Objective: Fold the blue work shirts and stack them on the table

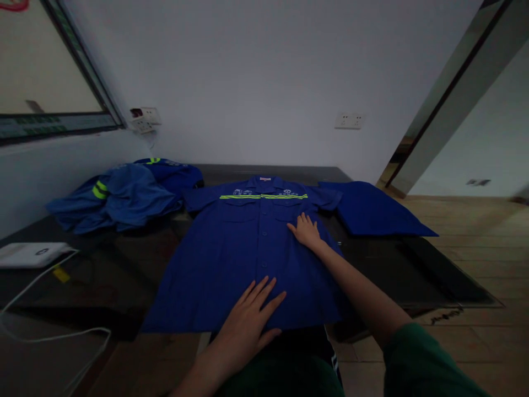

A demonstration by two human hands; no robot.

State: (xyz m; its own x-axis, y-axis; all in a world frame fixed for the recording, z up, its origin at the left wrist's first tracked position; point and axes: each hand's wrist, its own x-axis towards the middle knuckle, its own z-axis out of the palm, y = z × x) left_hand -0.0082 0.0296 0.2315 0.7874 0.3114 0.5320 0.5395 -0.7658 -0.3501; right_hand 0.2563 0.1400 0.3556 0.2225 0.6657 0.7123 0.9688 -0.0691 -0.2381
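Note:
A blue short-sleeved work shirt (231,248) lies spread front side up, its collar toward the wall and its hem at the near table edge. A yellow-green stripe crosses its chest below white printing, and buttons run down the middle. My left hand (250,314) is over the lower front near the hem, fingers spread, holding nothing. Farther up, my right hand (306,229) rests with its fingers stretched out just under the chest pocket on the right side. Both sleeves are laid out to the sides.
Crumpled blue clothes (124,193) are heaped on the dark table (372,270) at the left. A folded blue garment (380,209) lies at the right. On the left edge sits a white device (33,255) with a white cable (53,336). A wall (264,82) stands behind.

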